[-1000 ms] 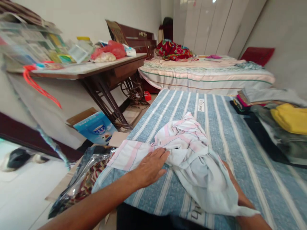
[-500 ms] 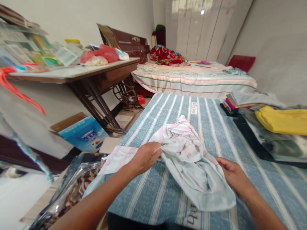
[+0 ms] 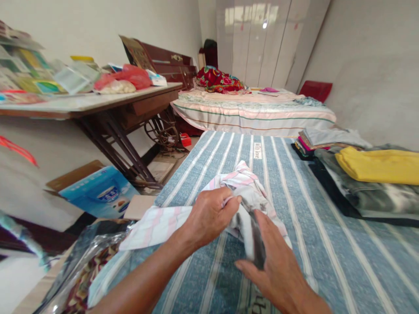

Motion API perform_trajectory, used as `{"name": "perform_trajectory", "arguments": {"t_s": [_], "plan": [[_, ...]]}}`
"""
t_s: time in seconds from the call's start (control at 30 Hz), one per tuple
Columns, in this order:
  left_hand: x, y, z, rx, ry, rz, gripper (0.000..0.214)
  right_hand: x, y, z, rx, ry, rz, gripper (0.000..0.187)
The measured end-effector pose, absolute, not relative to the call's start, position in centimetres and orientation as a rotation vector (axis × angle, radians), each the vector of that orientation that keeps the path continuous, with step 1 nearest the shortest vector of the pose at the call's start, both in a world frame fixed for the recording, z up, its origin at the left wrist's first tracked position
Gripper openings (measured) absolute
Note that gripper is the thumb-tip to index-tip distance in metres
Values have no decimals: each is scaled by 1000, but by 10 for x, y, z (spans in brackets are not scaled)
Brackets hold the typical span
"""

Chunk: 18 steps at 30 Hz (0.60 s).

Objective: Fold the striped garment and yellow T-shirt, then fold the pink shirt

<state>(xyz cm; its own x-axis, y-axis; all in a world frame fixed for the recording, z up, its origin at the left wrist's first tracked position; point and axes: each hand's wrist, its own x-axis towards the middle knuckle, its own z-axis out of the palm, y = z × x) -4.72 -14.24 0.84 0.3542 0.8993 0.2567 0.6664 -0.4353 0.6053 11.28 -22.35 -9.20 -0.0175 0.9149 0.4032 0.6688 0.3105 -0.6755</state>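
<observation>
A white shirt [image 3: 157, 222] with pink stripes lies bunched on the blue striped bed cover, with a sleeve-like part stretched out to the left. My left hand [image 3: 212, 213] is closed on a fold of it near the middle. Beside it, my right hand [image 3: 278, 261] has its thumb and fingers apart. Its fingers reach against a hanging pale grey part of the shirt, which is smeared by motion. Part of the shirt is hidden behind both hands.
Folded clothes [image 3: 366, 183] are stacked at the right, a yellow piece on top. To the left stand a sewing-machine table [image 3: 157, 93] with bags and boxes, a blue carton [image 3: 101, 192] and a plastic-wrapped bundle [image 3: 94, 266]. Another bed [image 3: 252, 113] stands behind.
My right hand has moved left from the shirt's right edge and opened beside my left hand. The spread grey part has been drawn in and bunched. My left hand keeps its hold.
</observation>
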Motion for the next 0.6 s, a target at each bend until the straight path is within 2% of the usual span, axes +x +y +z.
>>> {"name": "perform_trajectory", "arguments": {"t_s": [0.07, 0.17, 0.23, 0.3, 0.43, 0.6], "plan": [[-39, -147, 17, 2264, 1265, 763, 35, 106, -213, -93, -1419, -1646, 499, 79], [-38, -143, 15, 2260, 1221, 718, 37, 120, -199, -88, -1370, -1472, 780, 42], [-46, -135, 8, 2229, 1310, 731, 38, 138, -194, -84, -1363, -1294, 968, 29], [-60, -124, -1, 2214, 1437, 748, 38, 157, -193, -81, -1349, -1044, 1107, 28], [-99, -102, -19, 2273, 1724, 757, 39, 184, -195, -77, -1282, -629, 1229, 40], [-138, -83, -38, 2322, 1959, 849, 36, 189, -196, -74, -1228, -495, 1325, 42]]}}
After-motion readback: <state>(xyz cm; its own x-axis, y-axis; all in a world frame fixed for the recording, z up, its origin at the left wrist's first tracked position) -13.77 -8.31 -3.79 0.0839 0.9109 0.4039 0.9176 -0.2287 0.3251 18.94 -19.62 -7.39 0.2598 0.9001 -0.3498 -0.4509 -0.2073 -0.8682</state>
